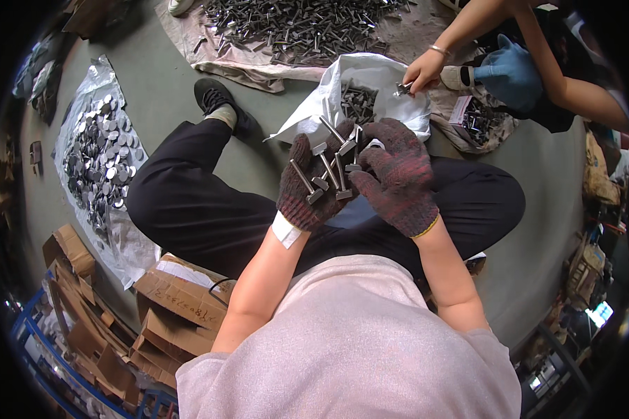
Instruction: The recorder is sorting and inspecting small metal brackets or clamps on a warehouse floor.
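Grey-green floor (157, 91) spreads under a seated person (342, 335) with both knees bent outward. Their left hand (293, 192), in a dark knitted glove, has its fingers curled up around a loose handful of T-shaped metal pieces (321, 183), held above the lap. The right hand (402, 178), gloved alike, has its fingers bent close beside the same pieces; whether they pinch one, I cannot tell. Just beyond the gloves stands an open white sack (409, 115), partly filled with similar pieces, and a co-worker's hand (425, 71) holds another at its right edge. Near that person, a card (460, 109) with red and white print too small to read sits by a small pile. Farther out, a large heap (293, 28) covers a beige cloth (237, 75) with a rumpled near edge. At left, a plastic sheet (129, 244) bears round metal discs (101, 160); a broad strip of floor runs between its edge and the dark shoe (213, 98). Lower left, a cardboard box (178, 290) carries dark handwriting. More floor shows right of the right knee (500, 199).
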A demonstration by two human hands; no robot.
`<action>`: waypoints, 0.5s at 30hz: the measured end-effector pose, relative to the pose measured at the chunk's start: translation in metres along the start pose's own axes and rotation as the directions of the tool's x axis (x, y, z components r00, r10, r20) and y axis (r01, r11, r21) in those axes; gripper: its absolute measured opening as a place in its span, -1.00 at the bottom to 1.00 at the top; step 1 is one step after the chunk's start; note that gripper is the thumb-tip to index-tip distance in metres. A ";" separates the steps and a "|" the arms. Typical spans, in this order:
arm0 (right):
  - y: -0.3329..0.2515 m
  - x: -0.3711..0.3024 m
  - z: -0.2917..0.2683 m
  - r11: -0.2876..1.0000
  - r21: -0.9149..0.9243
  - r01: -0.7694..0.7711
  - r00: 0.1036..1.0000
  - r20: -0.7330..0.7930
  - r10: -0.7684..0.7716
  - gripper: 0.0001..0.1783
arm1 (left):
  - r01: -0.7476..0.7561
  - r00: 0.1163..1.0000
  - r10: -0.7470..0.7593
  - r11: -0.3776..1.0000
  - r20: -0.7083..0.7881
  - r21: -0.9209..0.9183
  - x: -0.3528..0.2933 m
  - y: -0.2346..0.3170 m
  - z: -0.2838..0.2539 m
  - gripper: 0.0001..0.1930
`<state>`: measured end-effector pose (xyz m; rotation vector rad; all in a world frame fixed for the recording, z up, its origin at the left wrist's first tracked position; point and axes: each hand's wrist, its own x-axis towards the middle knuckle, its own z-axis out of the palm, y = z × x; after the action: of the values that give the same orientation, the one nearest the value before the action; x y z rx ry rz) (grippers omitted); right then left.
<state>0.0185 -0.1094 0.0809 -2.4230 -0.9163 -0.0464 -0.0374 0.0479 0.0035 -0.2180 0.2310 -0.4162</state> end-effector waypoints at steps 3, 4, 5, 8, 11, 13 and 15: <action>0.002 -0.004 0.001 0.999 -0.042 0.016 1.000 -0.025 -0.017 -0.70 | -0.037 0.997 0.038 0.999 -0.068 0.026 0.000 0.001 0.003 -0.18; 0.003 -0.005 0.001 0.997 -0.077 0.029 0.999 -0.025 -0.031 -0.71 | -0.010 1.000 0.010 1.000 -0.003 -0.002 0.000 0.005 -0.001 -0.18; 0.004 -0.006 0.002 0.997 -0.076 0.031 0.999 -0.026 -0.033 -0.71 | 0.019 0.998 -0.018 0.999 0.062 -0.027 0.000 0.007 -0.004 -0.17; 0.007 -0.005 0.000 1.000 0.018 -0.014 0.999 -0.044 0.015 -0.71 | 0.016 0.999 -0.017 0.999 0.029 0.043 0.001 0.006 -0.004 -0.17; 0.002 0.002 -0.004 0.993 0.031 -0.118 0.984 -0.133 0.121 -0.71 | 0.019 1.000 -0.019 1.000 -0.010 0.004 -0.001 0.001 0.002 -0.16; 0.000 0.009 -0.001 0.996 0.010 -0.086 0.990 -0.116 0.086 -0.75 | 0.025 0.999 -0.025 1.000 -0.038 -0.008 -0.002 -0.002 0.008 -0.17; 0.004 0.009 0.002 0.998 0.011 -0.061 0.995 -0.080 0.061 -0.75 | 0.024 0.997 -0.026 0.999 -0.067 -0.020 -0.002 -0.002 0.007 -0.18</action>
<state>0.0279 -0.1054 0.0790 -2.4210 -0.8047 -0.1168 -0.0383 0.0483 0.0114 -0.2263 0.2988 -0.4468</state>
